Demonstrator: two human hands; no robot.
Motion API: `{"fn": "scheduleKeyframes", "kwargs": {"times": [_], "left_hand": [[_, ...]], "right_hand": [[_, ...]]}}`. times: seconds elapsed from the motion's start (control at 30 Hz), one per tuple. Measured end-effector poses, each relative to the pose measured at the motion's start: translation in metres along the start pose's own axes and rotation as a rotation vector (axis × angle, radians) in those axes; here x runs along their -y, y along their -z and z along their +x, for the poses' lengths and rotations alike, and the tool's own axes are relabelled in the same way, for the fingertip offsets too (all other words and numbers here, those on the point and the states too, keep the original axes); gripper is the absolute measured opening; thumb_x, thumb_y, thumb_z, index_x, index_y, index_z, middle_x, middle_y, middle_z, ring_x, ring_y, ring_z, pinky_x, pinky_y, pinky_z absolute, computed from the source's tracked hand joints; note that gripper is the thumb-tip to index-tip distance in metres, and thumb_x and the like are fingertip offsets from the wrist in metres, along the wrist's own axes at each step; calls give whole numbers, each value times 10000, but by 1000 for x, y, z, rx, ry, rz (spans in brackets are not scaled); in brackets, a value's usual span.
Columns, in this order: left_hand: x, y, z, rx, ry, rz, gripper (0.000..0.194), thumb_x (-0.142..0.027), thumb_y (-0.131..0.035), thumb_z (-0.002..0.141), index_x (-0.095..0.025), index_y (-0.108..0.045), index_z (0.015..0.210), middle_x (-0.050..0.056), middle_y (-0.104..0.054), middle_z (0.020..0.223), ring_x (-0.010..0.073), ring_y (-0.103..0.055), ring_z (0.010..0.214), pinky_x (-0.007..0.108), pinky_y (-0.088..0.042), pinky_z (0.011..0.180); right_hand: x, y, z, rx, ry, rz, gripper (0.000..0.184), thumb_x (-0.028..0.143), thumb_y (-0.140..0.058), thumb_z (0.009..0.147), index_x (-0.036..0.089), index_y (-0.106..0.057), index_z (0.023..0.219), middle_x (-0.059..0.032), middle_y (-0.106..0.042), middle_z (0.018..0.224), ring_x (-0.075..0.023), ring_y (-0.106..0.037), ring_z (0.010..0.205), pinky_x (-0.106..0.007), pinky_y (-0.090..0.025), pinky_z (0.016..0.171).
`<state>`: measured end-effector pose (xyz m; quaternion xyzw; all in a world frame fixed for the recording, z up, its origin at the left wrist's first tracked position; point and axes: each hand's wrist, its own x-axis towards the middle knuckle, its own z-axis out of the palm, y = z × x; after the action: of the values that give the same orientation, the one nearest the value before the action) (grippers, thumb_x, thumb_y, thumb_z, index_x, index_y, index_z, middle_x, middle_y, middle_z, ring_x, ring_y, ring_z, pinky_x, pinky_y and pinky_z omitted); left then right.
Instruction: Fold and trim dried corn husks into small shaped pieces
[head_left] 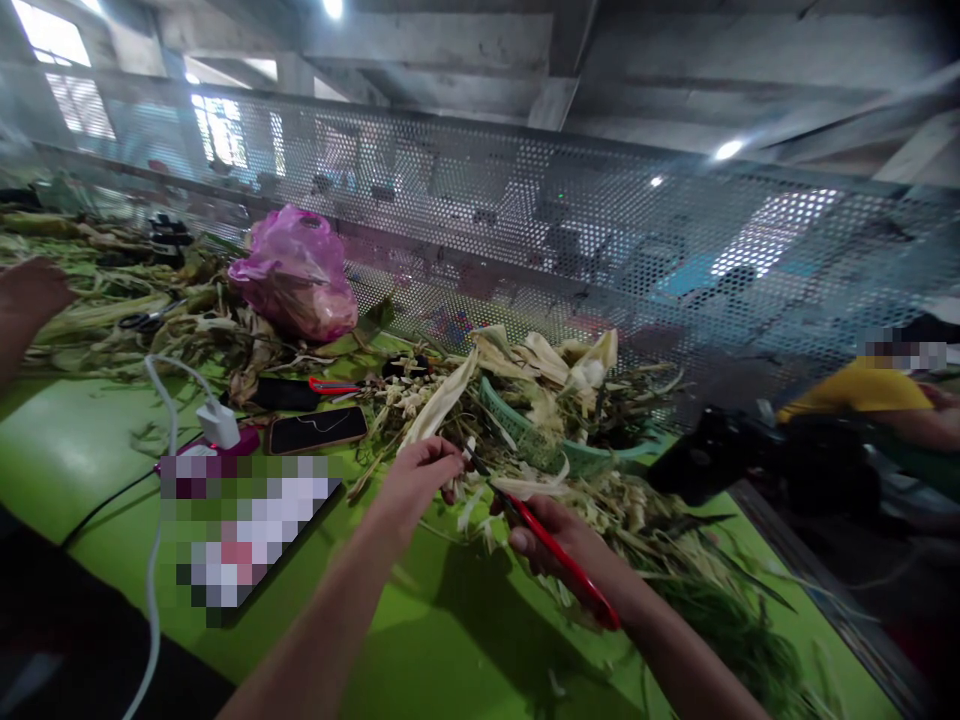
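Note:
My left hand is pinched closed at the middle of the bench, near the tip of the tool. A small whitish piece shows at its fingertips; what it is exactly is too small to tell. My right hand grips a red-handled tool with narrow dark jaws, like pliers or snips. Its jaws point up and left toward the left fingertips. Just behind the hands, a long pale corn husk leans against a heap of dry plant scraps. A green plastic basket holds more husks and dried stems.
The green tabletop carries a phone, a red cutter, a charger with white cable, and a pink plastic bag. Behind runs a perforated metal screen. Another person's hand is at left; someone in yellow sits right.

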<state>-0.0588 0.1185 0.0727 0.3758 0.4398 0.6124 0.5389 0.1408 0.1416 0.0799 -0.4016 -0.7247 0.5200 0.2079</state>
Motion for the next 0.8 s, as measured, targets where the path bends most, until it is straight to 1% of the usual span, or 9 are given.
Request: {"fn": "scheduleKeyframes", "kwargs": {"times": [0.1, 0.2, 0.37, 0.43, 0.53, 0.6, 0.63, 0.7, 0.8], "left_hand": [[-1, 1, 0, -3, 12, 7, 171, -296, -651, 619, -143, -573, 631, -9, -518, 611, 79, -446, 535, 201, -398, 469], [-1, 1, 0, -2, 12, 1, 177, -301, -659, 623, -146, -576, 635, -18, -508, 606, 77, -443, 531, 200, -397, 473], [-2, 0, -2, 16, -2, -19, 216, -335, -690, 628, -144, -595, 656, -25, -524, 612, 74, -451, 525, 204, -396, 491], [-2, 0, -1, 15, -12, -15, 227, -350, -693, 644, -142, -609, 678, -19, -553, 635, 66, -452, 517, 202, -390, 500], [0, 2, 0, -36, -29, -47, 247, -383, -681, 680, -150, -627, 739, -14, -593, 710, 54, -462, 522, 196, -394, 529], [2, 4, 2, -80, -42, -108, 261, -404, -669, 700, -162, -633, 792, -19, -589, 730, 54, -472, 539, 193, -404, 548], [3, 6, 3, -95, -48, -144, 265, -405, -666, 707, -166, -632, 818, -22, -582, 731, 56, -478, 548, 194, -409, 555], [5, 7, 3, -99, -60, -206, 261, -384, -666, 713, -168, -626, 855, -24, -570, 723, 62, -493, 564, 204, -423, 576], [6, 8, 3, -64, -55, -235, 251, -328, -680, 699, -166, -615, 879, -17, -579, 733, 85, -541, 613, 235, -453, 631]], "right_hand": [[-4, 0, 2, 7, -30, 37, 345, 450, -729, 675, 210, -661, 913, 29, -497, 633, -80, -380, 498, -181, -318, 430], [-5, 0, 4, 13, -42, 43, 308, 418, -759, 650, 201, -665, 848, 45, -465, 567, -73, -359, 461, -185, -283, 414], [-10, -2, 10, -26, -22, 74, 331, 443, -778, 597, 203, -658, 792, 57, -452, 513, -92, -390, 446, -209, -317, 434], [-13, 0, 13, -42, 6, 42, 338, 467, -757, 608, 207, -644, 792, 52, -465, 520, -108, -419, 465, -219, -336, 451], [-12, 9, 14, -87, 48, -167, 317, 472, -705, 664, 220, -636, 842, 34, -536, 590, -137, -480, 529, -238, -373, 505], [-9, 16, 13, -121, 62, -401, 302, 445, -691, 684, 231, -644, 892, 14, -608, 683, -166, -531, 607, -260, -402, 569], [-7, 19, 11, -116, 69, -519, 287, 421, -685, 693, 235, -652, 909, 1, -638, 735, -184, -555, 655, -273, -414, 606], [-5, 25, 7, -49, 90, -703, 252, 342, -662, 712, 246, -671, 945, -24, -678, 840, -215, -593, 754, -295, -428, 679], [-2, 31, 2, 66, 115, -789, 342, 255, -642, 707, 280, -674, 1046, -41, -693, 983, -241, -618, 870, -313, -442, 758]]}}
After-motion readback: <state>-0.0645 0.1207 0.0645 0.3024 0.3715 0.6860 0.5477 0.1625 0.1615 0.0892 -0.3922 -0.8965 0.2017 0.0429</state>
